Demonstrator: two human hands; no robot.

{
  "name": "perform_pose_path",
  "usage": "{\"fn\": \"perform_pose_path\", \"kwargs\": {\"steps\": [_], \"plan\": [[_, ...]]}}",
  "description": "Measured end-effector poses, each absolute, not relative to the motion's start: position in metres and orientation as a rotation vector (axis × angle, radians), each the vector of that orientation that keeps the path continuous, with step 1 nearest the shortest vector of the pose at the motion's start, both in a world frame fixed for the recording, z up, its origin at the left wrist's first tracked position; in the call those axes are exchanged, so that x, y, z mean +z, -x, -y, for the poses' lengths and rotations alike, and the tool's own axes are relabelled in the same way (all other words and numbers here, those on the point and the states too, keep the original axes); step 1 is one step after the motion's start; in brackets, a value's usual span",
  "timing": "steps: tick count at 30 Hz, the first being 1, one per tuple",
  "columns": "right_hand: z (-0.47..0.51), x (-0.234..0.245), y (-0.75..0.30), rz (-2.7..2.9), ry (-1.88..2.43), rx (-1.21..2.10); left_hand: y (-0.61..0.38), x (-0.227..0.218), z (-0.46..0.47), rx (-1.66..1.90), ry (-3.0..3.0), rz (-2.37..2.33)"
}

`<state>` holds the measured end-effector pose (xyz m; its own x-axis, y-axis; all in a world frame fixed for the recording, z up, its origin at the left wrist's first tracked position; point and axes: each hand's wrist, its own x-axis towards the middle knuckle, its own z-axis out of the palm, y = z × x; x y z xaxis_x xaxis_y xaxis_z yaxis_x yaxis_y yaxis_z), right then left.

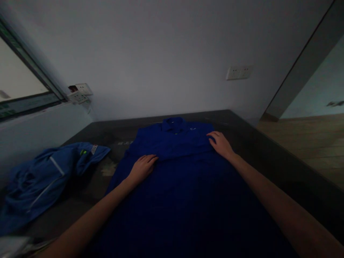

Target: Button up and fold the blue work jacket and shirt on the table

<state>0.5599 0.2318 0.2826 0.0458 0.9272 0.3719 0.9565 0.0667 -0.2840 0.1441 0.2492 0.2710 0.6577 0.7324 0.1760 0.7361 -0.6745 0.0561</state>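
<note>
A dark blue collared shirt (pixel 177 186) is spread over the dark table, its collar (pixel 174 124) toward the wall. A fold or crease runs across its chest. My left hand (pixel 143 167) rests palm down on the left part of the shirt, fingers stretched out and holding nothing. On the other side, my right hand (pixel 220 143) is at the shirt's right edge below the shoulder. Its fingers are slightly bent with the thumb apart, and nothing shows between them. The lower part of the shirt is very dark toward me.
A crumpled blue garment (pixel 53 175) with light stripes lies on the left of the dark table (pixel 249 143). White sockets (pixel 239 72) are on the wall behind, and more sockets (pixel 80 94) are near the window. Wooden floor (pixel 309 138) shows beyond the right edge.
</note>
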Motion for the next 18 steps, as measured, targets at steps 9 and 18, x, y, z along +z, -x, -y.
{"fn": "perform_pose_path", "kwargs": {"steps": [9,18], "plan": [[-0.246,0.231,-0.57,1.906,2.171,0.02,-0.127,0.269,-0.237,-0.316,2.882,1.217],[-0.26,0.242,-0.572,1.888,2.117,-0.011,-0.133,0.291,-0.237,-0.414,2.969,1.225]]}}
